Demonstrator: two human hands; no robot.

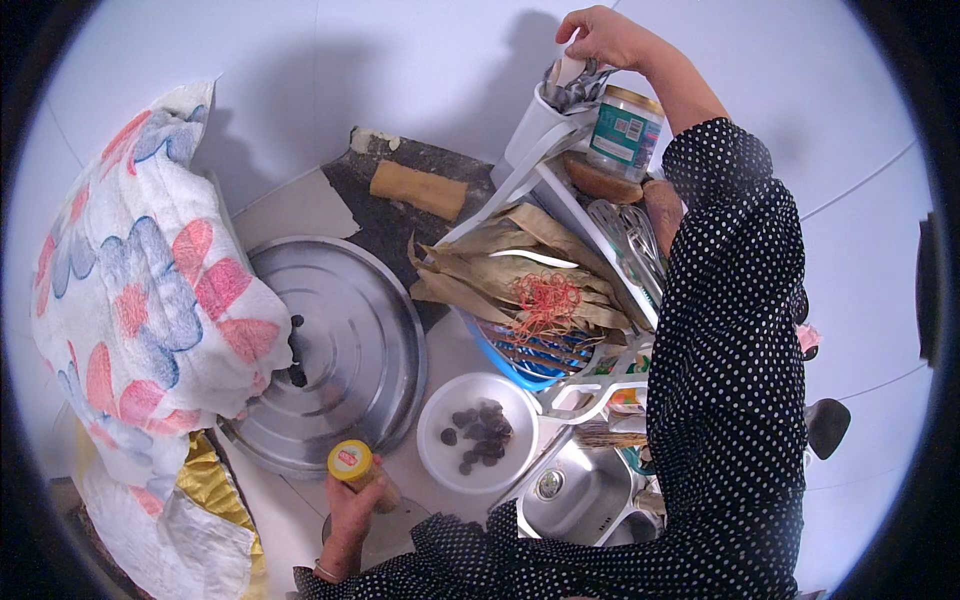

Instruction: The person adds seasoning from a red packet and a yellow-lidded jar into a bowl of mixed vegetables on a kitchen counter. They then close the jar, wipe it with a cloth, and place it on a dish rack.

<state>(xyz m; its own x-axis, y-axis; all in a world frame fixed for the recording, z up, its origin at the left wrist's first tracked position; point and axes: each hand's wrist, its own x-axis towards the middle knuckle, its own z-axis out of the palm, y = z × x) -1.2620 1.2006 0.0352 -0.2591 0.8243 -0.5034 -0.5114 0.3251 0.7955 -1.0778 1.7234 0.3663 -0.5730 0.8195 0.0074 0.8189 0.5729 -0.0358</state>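
Observation:
In my left hand (352, 517), low in the view, is a small jar with a yellow lid (350, 460). It stands just in front of the large round metal lid (352, 330). My right hand (606, 39) reaches far up, over a tall white plastic holder (531, 124). Its bent thumb and finger pinch a pale flat thing (571, 72), partly hidden and hard to name. Crumpled grey plastic shows at the holder's mouth. Beside my right wrist stands a clear jar with a gold lid and green label (624, 131). A white bowl (431, 435) with dark dried fruit sits between the hands.
Dried leaves (480, 289), red string (550, 304) and a white plastic utensil (534, 259) lie over a blue basket (510, 371). A steel sink (577, 487) is at lower right. A flowered towel (157, 300) partly covers the metal lid. A tan block (418, 190) lies behind.

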